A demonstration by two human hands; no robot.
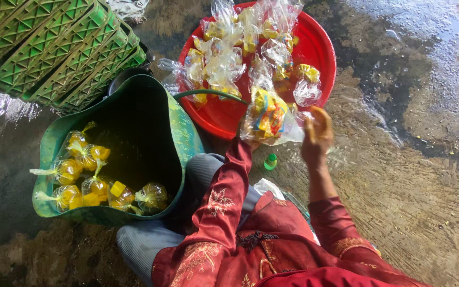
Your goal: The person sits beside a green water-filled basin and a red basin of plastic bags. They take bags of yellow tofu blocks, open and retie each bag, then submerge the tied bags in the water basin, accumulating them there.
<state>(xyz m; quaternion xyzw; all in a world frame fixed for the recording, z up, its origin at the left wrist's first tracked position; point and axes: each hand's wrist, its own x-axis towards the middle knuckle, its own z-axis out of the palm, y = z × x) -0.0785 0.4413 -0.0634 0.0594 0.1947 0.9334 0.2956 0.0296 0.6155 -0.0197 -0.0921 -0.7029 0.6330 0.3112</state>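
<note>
While both hands hold it at frame centre, clear bag point(268, 118) sits between left grip point(251, 142) and right grip point(317, 135), over red basin point(322, 53).

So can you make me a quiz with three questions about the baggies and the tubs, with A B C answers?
1. Where do the tied-up bags with yellow things lie?
A. in the green basket
B. on the stacked crates
C. on the wet floor

2. What colour is the round basin of loose bags?
A. blue
B. red
C. white

3. How is the clear bag in the hands?
A. tied shut and set down
B. flat and empty
C. filled and held up over the basin's edge

Answers:
1 A: the knotted bags rest inside the green basket.
2 B: the basin rim is plainly red.
3 C: the left hand and right hand hold the bag, which bulges with colourful pieces, at the basin's near rim.
</note>
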